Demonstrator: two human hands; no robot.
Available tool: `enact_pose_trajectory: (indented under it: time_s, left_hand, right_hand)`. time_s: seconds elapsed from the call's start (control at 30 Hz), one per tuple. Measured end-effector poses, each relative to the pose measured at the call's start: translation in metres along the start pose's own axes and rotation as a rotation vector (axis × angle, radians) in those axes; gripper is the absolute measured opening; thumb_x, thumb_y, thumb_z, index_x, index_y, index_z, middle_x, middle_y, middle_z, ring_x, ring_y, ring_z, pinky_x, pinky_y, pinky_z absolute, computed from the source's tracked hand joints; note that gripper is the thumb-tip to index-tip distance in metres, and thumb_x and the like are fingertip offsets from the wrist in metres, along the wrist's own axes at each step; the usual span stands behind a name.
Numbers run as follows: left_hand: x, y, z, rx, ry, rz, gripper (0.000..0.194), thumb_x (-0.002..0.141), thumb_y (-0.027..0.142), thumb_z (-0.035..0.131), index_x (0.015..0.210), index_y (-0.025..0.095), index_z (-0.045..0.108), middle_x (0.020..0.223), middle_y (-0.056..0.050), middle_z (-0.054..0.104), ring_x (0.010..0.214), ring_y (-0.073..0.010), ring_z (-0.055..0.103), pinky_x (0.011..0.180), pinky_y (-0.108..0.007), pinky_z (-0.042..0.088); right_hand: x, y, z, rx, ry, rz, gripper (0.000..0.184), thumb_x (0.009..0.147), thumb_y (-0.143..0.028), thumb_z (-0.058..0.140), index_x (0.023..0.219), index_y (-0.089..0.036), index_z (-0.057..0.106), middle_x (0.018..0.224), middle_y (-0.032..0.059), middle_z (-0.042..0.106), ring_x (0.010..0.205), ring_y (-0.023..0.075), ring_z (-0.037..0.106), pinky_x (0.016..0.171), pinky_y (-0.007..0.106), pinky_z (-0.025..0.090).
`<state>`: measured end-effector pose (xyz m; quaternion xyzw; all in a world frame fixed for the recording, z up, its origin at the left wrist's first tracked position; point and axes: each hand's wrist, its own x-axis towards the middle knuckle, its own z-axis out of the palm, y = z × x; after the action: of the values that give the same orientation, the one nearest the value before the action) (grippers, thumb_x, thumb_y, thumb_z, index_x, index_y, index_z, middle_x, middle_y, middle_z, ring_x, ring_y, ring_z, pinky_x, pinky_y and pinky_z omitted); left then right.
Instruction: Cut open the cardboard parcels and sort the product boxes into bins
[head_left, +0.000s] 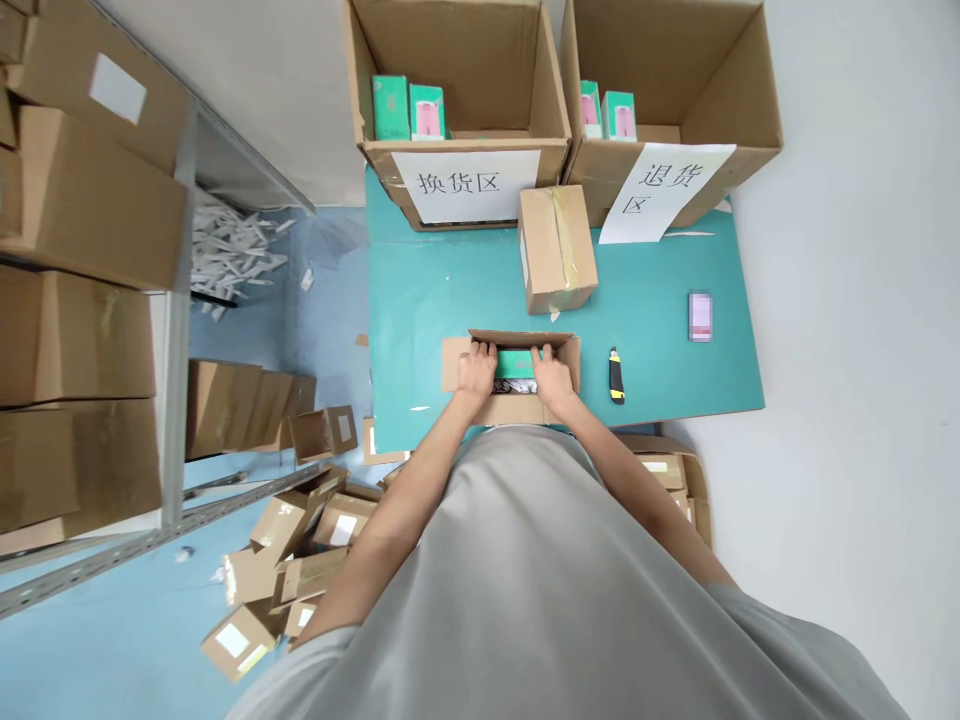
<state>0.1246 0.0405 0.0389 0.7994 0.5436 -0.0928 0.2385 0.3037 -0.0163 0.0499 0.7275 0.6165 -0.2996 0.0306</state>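
An opened cardboard box (517, 408) with its flaps spread lies at the near edge of the green table, right in front of my body. Inside it is a green box (514, 364) with crumpled packing material beside its near side. My left hand (478, 368) reaches in, its fingers curled at the green box's left end. At the opposite end my right hand (551, 375) grips it, fingers bent down and partly hidden. A black and yellow utility knife (616, 377) rests on the table to the right of my right hand.
A taped carton (557, 248) stands behind the opened box. Two large labelled cartons, left (457, 160) and right (675, 165), hold green boxes at the back. A phone (700, 316) lies right. Shelved cartons (97, 180) line the left; discarded boxes (300, 560) litter the floor.
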Motion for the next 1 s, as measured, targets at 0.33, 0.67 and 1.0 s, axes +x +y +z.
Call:
enact_pose_trajectory:
  time_s: [0.33, 0.67, 1.0]
  left_hand:
    - [-0.036, -0.029, 0.003, -1.173, 0.466, -0.109, 0.071, 0.083, 0.018, 0.07, 0.153, 0.023, 0.067, 0.162, -0.016, 0.065, 0.145, -0.0361, 0.064, 0.129, -0.055, 0.051]
    - [-0.075, 0.016, -0.024, -1.979, -0.211, -0.136, 0.064, 0.078, 0.035, 0.095, 0.136, 0.019, 0.073, 0.138, -0.016, 0.081, 0.123, -0.0334, 0.081, 0.118, -0.062, 0.061]
    - [-0.084, 0.013, -0.022, -1.844, -0.006, -0.165, 0.07, 0.069, 0.033, 0.106, 0.131, 0.019, 0.078, 0.138, -0.014, 0.081, 0.118, -0.0287, 0.081, 0.108, -0.043, 0.066]
  right_hand:
    - [-0.071, 0.038, -0.049, 0.188, 0.13, -0.072, 0.072, 0.096, -0.014, 0.064, 0.166, -0.021, 0.049, 0.169, 0.0224, 0.052, 0.135, 0.0408, 0.074, 0.106, 0.055, 0.066]
    - [-0.088, 0.002, -0.04, 1.597, -0.052, 0.062, 0.063, 0.075, -0.052, 0.104, 0.124, -0.032, 0.07, 0.127, 0.0023, 0.08, 0.117, 0.027, 0.081, 0.109, 0.047, 0.071]
    - [-0.078, 0.001, -0.034, 1.437, -0.054, 0.038, 0.072, 0.076, -0.066, 0.099, 0.133, -0.03, 0.073, 0.145, 0.0092, 0.078, 0.122, 0.03, 0.081, 0.109, 0.049, 0.069]
